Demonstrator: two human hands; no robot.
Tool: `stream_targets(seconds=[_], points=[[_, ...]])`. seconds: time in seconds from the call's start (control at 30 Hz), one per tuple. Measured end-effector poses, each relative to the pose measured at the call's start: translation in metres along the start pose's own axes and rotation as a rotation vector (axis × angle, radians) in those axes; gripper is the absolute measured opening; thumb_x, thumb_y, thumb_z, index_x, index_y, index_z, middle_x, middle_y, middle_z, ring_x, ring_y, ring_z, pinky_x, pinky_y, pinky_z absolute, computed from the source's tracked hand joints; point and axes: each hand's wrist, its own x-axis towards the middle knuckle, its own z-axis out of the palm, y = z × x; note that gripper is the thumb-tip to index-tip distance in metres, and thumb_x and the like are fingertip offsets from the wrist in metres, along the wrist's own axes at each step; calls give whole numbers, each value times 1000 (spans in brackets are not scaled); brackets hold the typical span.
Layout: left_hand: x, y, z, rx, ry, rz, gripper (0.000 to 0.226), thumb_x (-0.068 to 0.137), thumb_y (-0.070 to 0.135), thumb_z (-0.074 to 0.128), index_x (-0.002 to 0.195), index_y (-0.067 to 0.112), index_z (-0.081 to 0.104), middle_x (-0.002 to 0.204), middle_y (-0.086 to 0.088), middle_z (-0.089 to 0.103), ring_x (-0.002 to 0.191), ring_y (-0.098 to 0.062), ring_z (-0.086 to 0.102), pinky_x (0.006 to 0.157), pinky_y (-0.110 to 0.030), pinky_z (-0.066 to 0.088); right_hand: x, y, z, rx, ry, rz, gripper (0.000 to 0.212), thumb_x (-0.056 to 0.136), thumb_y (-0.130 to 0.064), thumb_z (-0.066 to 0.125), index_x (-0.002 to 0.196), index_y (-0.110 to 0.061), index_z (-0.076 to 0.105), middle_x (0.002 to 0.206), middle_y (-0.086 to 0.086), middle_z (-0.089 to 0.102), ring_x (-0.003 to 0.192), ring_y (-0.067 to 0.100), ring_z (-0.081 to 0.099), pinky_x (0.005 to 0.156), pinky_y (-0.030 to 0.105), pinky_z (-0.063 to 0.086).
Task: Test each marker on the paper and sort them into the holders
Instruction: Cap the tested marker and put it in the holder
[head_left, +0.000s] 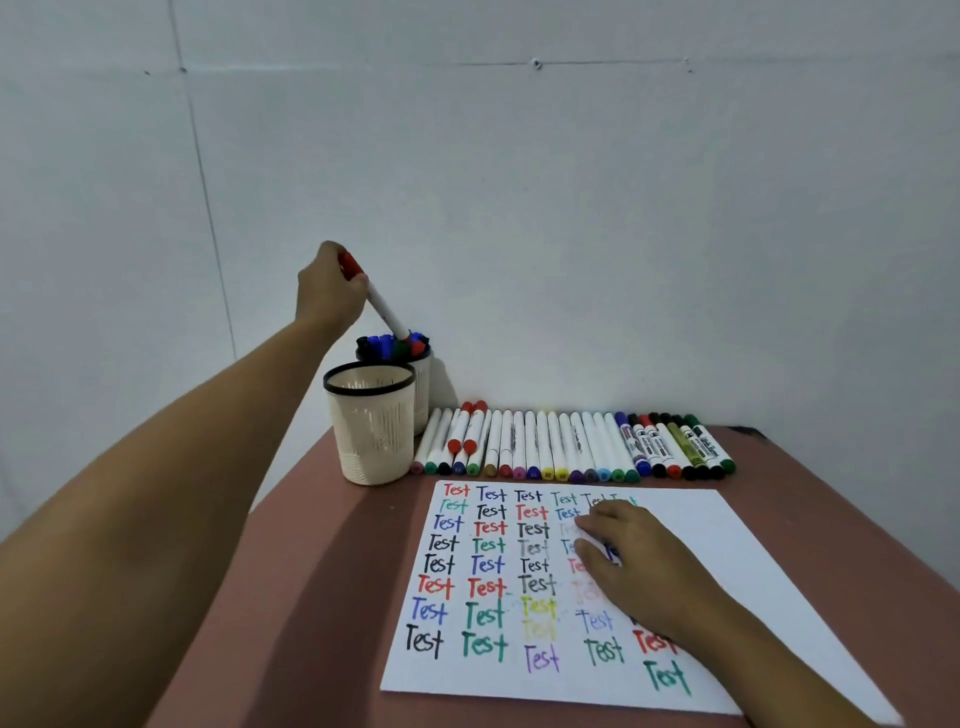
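Head view: left hand fingers pinch red marker by cap, lower end at rear holder.

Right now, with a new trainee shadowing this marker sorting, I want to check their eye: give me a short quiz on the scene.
1. True or false: the left hand holds a red-capped marker over the back holder.
2. Where does the row of markers lie? A beyond the far edge of the paper; B on the paper; C at its near edge.
3. Fill in: the word written repeatedly on the paper is ____.
Key: 1 true; 2 A; 3 Test.
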Motion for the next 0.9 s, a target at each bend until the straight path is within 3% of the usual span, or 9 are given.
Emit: stream_targets(seconds=[0.17,0.33,0.43,0.53,0.7,0.77,0.9], points=[[10,-5,5,71,20,31,27,93,8,47,119,4,49,118,-17,54,85,-18,46,53,-15,35,2,2,-2,-12,7,-7,42,99,-38,41,139,-26,46,142,-10,40,131,6,34,102,14,25],[15,-7,8,93,11,92,30,94,8,47,124,5,48,121,-17,54,90,-17,45,75,-24,38,3,1,0,-12,1,-8,42,99,-38,41,138,-26,47,141,-10,42,130,6,35,102,15,25],[15,-10,10,67,30,67,31,94,8,45,125,5,47,121,-17,54,90,-18,45,75,-27,39,2,2,0,-10,4,-6,42,99,-39,41,138,-26,47,141,-10,41,130,5,35,102,15,25],[13,-15,13,13,83,8,27,94,7,43,120,4,48,108,-12,52,86,-21,47,71,-29,41,2,1,-1,-8,2,-4,41,99,-38,41,138,-26,47,141,-10,42,130,6,35,104,17,26],[15,-26,15,-25,142,-35,11,94,7,43,102,13,47,100,-8,49,85,-21,48,71,-29,40,2,1,-1,-11,8,-2,42,99,-39,41,138,-27,47,142,-10,41,131,5,34,103,16,25],[13,-27,17,9,91,-19,13,93,7,43,101,17,45,102,-9,50,87,-21,48,71,-28,38,1,2,-1,-12,11,0,42,99,-39,41,138,-27,47,142,-10,41,130,5,34,103,16,25],[8,-33,25,154,-83,38,34,92,5,46,125,6,48,116,-20,55,94,-30,53,74,-31,39,2,2,0,-6,12,2,42,99,-39,42,138,-27,47,141,-11,42,130,4,35,101,15,25]])
